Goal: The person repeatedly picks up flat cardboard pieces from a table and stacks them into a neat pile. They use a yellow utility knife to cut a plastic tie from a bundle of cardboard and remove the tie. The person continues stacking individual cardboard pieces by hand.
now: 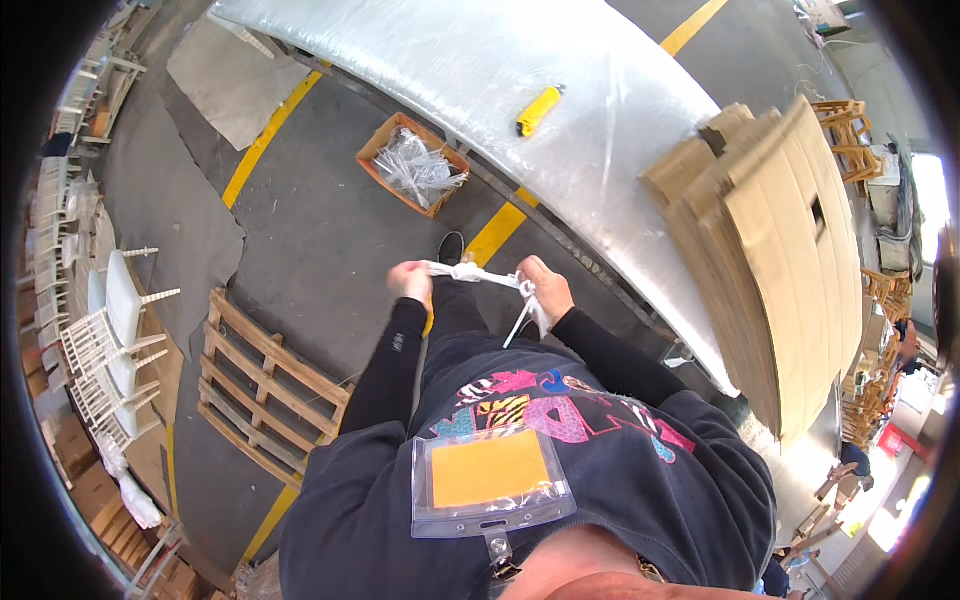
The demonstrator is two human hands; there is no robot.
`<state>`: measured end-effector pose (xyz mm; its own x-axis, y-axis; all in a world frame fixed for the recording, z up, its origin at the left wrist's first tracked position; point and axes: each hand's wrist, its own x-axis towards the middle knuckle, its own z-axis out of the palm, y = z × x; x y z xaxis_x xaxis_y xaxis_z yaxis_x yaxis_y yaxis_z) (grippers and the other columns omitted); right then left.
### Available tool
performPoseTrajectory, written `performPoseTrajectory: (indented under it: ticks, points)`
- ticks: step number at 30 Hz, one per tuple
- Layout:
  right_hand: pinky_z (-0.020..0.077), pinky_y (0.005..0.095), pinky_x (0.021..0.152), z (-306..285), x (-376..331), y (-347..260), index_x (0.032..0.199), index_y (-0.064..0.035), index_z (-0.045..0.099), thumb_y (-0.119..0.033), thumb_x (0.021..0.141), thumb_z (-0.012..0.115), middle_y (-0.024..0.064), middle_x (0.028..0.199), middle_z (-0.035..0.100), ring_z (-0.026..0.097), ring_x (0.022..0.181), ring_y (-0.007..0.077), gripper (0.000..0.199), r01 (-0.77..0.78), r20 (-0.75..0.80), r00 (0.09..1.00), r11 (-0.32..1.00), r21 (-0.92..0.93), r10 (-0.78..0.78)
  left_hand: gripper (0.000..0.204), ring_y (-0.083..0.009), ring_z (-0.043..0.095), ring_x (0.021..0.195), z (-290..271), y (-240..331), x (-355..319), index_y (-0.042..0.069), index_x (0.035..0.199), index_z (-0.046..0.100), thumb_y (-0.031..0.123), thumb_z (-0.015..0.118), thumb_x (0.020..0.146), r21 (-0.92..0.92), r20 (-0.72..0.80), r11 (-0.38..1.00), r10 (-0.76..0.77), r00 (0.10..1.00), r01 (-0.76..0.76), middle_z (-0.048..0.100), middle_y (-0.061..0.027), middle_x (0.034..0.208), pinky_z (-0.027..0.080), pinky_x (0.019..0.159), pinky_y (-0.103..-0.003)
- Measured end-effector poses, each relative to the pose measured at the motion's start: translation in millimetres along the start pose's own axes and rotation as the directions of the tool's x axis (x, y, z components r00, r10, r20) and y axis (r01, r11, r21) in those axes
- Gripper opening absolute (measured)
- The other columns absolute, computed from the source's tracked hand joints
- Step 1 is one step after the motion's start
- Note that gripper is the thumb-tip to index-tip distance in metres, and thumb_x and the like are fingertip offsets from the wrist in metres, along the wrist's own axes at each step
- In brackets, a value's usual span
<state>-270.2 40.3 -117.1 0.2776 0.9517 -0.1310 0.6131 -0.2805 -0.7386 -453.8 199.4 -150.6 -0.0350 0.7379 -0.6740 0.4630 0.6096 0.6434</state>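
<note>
Left hand [410, 281]: closing in a fist on one end of a white plastic strip [470, 272], grip pressed together around it, sitting at about 11 o'clock from the chest.
Right hand [541, 288]: pinching the other end of the same strip, fingers curled tight, at about 1 o'clock from the chest.
White plastic strip: stretching taut between both hands in front of the body, above the floor and clear of the tabletop; a loose tail hanging down below the right hand.
Progress: judging as midway, with the strip already picked up and being pulled or twisted between the hands; not yet tied off, attached or set down anywhere visible.
Tabletop [470, 60]: lying at 12 o'clock, wrapped in clear plastic film, running toward 3 o'clock.
Yellow cutter [538, 110]: resting on the film at 12 o'clock, well apart from both hands.
Flat cardboard sheets [780, 250]: stacking on the tabletop end at 2 o'clock.
Cardboard box [412, 165]: standing on the floor at 11 o'clock, holding a tangle of clear plastic pieces.
Wooden pallet [265, 390]: lying on the floor at 9 o'clock.
White chairs [115, 330]: piling at 9 o'clock, beyond the pallet.
Badge holder [490, 480]: hanging on the dark sweatshirt at 6 o'clock, showing an orange card.
</note>
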Motion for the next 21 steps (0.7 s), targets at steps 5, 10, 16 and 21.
performPoseTrajectory:
  ticks: [5,10,16,21]
  points:
    - [0.0507,0.0412,0.057,51.6,84.3,-2.3,0.098,-0.0111,0.052,-0.019,0.089,0.062,0.0101,0.085,0.062,0.067,0.069,0.0298,0.016,-0.314,0.106,0.949,0.91,0.27,0.296,0.014,-0.0225,0.068,0.08,-33.5,37.9,105.3,0.001,0.104,0.062,0.012,0.059,0.096,-0.008,0.046,0.997,-0.07,0.997,0.07,0.067,-0.011,0.092,0.059,0.057,-0.042]
    - [0.0599,0.0338,0.051,39.9,192.2,-13.8,0.148,-0.0173,0.042,-0.069,0.07,0.075,0.013,0.107,0.066,0.069,0.075,0.0197,0.099,-0.707,0.644,0.607,0.687,0.169,0.466,0.014,-0.0226,0.069,0.058,-8.8,119.6,219.4,0.002,0.102,0.066,0.012,0.059,0.094,0.126,-0.026,0.992,-0.019,0.999,0.022,0.071,-0.0144,0.087,0.055,0.043,-0.035]
    - [0.0538,0.0406,0.087,6.9,145.1,7.3,0.129,0.001,0.058,-0.052,0.079,0.072,0.021,0.107,0.07,0.068,0.1,0.033,0.074,-0.464,0.461,0.749,0.873,-0.149,0.476,0.041,-0.0384,0.062,0.116,15.9,218.6,270.2,-0.002,0.11,0.067,0.031,0.056,0.088,0.82,-0.001,0.544,0.31,0.951,-0.177,0.065,-0.0225,0.123,0.049,0.097,-0.046]
    - [0.0534,0.0422,0.088,-48.1,7.9,22.7,0.126,-0.0009,0.062,-0.046,0.082,0.069,0.0198,0.106,0.071,0.068,0.1,0.0343,0.063,-0.628,0.167,0.778,0.756,0.185,0.605,0.025,-0.0272,0.068,0.066,47.2,254.4,205.5,-0.003,0.09,0.068,0.018,0.054,0.088,0.174,-0.054,0.943,0.296,0.954,-0.283,0.069,-0.0149,0.079,0.054,0.055,-0.04]
